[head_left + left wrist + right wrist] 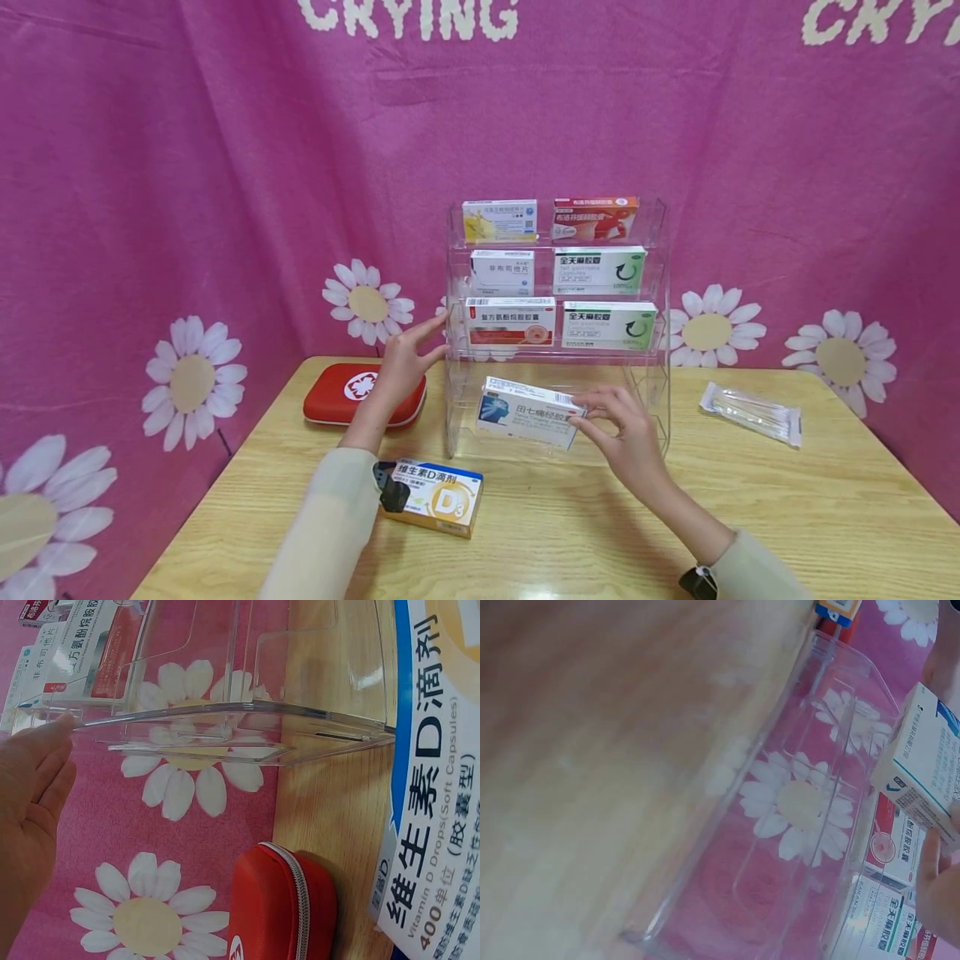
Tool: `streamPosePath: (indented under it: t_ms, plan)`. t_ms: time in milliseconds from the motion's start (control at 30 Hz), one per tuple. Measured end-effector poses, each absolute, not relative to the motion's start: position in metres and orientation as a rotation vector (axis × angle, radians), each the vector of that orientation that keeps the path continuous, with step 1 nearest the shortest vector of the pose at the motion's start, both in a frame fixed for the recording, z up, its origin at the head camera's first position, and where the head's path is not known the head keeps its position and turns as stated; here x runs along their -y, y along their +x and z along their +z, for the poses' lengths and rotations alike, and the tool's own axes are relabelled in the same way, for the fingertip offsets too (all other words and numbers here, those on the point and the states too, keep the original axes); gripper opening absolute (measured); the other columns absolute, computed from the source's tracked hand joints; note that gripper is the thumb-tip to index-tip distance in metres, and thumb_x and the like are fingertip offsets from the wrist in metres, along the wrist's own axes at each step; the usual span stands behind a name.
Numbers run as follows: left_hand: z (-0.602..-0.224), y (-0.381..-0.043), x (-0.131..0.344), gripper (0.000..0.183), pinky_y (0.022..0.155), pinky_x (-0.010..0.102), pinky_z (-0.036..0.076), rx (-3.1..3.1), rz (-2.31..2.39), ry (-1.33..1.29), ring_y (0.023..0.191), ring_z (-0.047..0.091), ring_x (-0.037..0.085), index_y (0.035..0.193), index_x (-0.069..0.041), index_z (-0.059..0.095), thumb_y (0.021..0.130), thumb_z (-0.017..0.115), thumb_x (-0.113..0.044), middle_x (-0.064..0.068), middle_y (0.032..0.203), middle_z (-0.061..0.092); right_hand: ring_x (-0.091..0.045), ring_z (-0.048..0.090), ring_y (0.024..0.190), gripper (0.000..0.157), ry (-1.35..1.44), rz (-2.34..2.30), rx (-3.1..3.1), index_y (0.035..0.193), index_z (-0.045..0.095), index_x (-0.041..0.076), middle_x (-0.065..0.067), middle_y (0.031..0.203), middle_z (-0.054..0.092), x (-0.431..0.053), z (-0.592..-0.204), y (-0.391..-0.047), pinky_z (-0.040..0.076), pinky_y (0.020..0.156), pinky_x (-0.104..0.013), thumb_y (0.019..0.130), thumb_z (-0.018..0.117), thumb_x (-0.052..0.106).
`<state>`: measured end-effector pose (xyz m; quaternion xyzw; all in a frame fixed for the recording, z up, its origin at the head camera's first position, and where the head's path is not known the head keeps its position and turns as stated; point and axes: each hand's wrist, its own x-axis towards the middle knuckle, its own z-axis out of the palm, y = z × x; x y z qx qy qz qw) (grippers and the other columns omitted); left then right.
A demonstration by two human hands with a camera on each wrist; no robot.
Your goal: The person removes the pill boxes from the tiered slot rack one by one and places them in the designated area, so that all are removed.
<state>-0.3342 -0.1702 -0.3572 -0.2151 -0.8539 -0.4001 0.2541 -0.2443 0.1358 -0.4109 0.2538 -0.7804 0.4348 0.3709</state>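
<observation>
My right hand [626,433] pinches the right end of a white medicine box [528,421] with a blue picture, between thumb and fingers. The box is tilted, in front of the lower tiers of a clear acrylic display rack [652,375]. In the right wrist view the white box [922,754] shows its end and side, partly cut off by the frame. My left hand [401,367] reaches to the rack's left side, its extended fingertips at the side panel. The left wrist view has the hand [34,780] at the panel's edge.
Higher tiers hold several boxes, including a red one [596,221] and a red-white one [510,325]. A vitamin D box [442,496] lies near my left forearm. A red zip case [322,396] sits left of the rack; a cotton swab packet [750,412] lies right.
</observation>
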Motion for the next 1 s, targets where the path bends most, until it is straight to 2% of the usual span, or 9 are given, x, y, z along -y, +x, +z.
streamPosePath:
  t_ms: [300,500,833,1000]
  plan:
    - [-0.357,-0.335,0.171,0.052,0.103,0.040,0.052,2.348,-1.053,-0.576,0.122,0.062,0.031,0.135,-0.007,0.058,0.085,0.073,-0.005,0.016,0.132,0.062,0.002,0.058,0.079,0.024,0.710,1.207,2.171,0.093,0.072,0.005,-0.004,0.088,0.066,-0.145,-0.424,-0.224,0.060,0.068,-0.016,0.073,0.079,-0.006]
    - [-0.356,-0.335,0.170,0.053,0.103,0.040,0.052,2.365,-1.050,-0.576,0.123,0.061,0.030,0.137,-0.008,0.057,0.086,0.072,-0.006,0.016,0.133,0.062,0.005,0.060,0.079,0.019,0.764,1.339,2.308,0.093,0.071,0.003,-0.010,0.090,0.067,-0.148,-0.430,-0.217,0.061,0.068,-0.017,0.076,0.077,-0.003]
    - [-0.355,-0.334,0.170,0.054,0.104,0.040,0.051,2.388,-1.073,-0.564,0.126,0.059,0.030,0.139,-0.010,0.055,0.087,0.071,-0.008,0.015,0.135,0.061,0.001,0.063,0.077,0.015,0.788,1.390,2.597,0.094,0.072,0.004,-0.013,0.093,0.072,-0.155,-0.433,-0.220,0.060,0.070,-0.019,0.082,0.076,0.012]
    - [-0.356,-0.333,0.171,0.054,0.104,0.040,0.051,2.395,-1.078,-0.551,0.126,0.060,0.030,0.139,-0.011,0.055,0.087,0.071,-0.009,0.015,0.134,0.062,0.001,0.063,0.077,0.014,0.812,1.354,2.675,0.095,0.072,0.004,-0.011,0.093,0.073,-0.153,-0.437,-0.228,0.057,0.070,-0.019,0.084,0.074,0.014]
